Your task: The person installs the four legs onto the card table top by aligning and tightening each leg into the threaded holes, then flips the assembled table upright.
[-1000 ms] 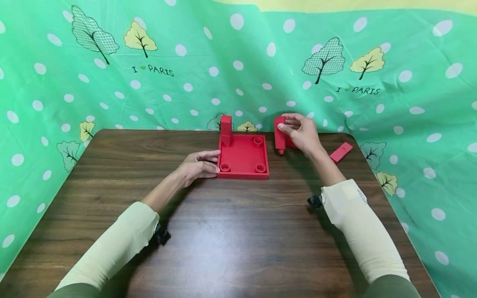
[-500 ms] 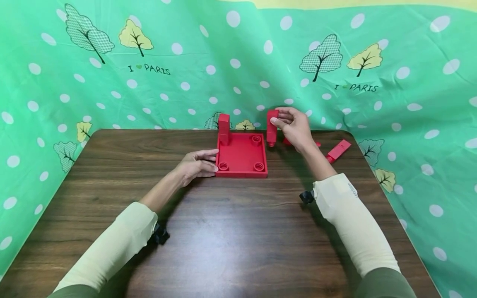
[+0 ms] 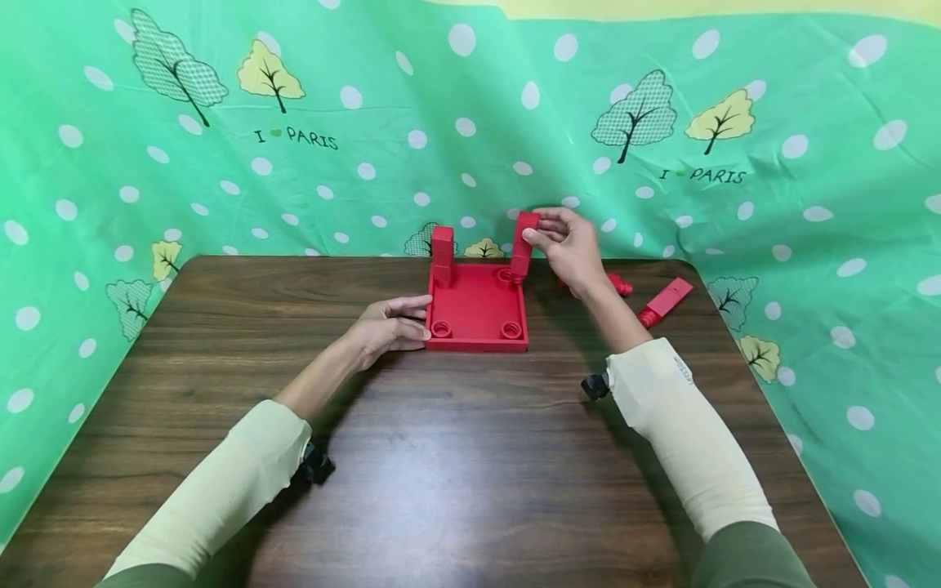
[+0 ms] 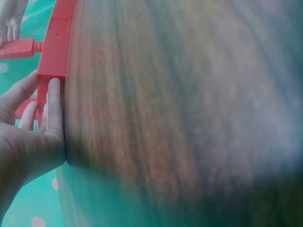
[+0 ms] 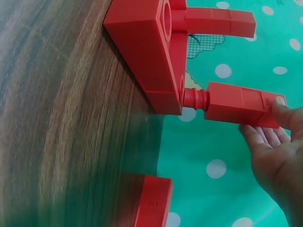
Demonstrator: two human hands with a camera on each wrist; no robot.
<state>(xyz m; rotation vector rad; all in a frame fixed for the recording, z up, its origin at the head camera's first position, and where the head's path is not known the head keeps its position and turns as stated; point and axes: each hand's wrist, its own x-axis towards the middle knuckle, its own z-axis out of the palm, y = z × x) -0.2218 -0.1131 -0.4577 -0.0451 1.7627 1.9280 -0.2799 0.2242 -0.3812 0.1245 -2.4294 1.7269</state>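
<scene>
A red square tabletop (image 3: 478, 306) with a raised rim lies with its round corner sockets upward. One red leg (image 3: 443, 255) stands upright in its back left socket. Against the left side rests my left hand (image 3: 377, 333), its fingers straight along the wall. My right hand (image 3: 575, 251) pinches a second red leg (image 5: 244, 105) near its upper end, thumb on one side and fingers on the other. That leg leans slightly above the back right socket (image 3: 506, 276); in the right wrist view its ridged end points at the socket, with the ridges still showing.
Two loose red legs lie to the right: one (image 3: 667, 299) on the bare wood, another (image 3: 622, 284) partly hidden behind my right forearm. The brown wooden table (image 3: 441, 457) meets a green dotted curtain (image 3: 353, 131) at its back edge.
My right hand has carried the leg leftward from beside the tabletop to over its back right corner, tilting it slightly. The left hand stays at the left side.
</scene>
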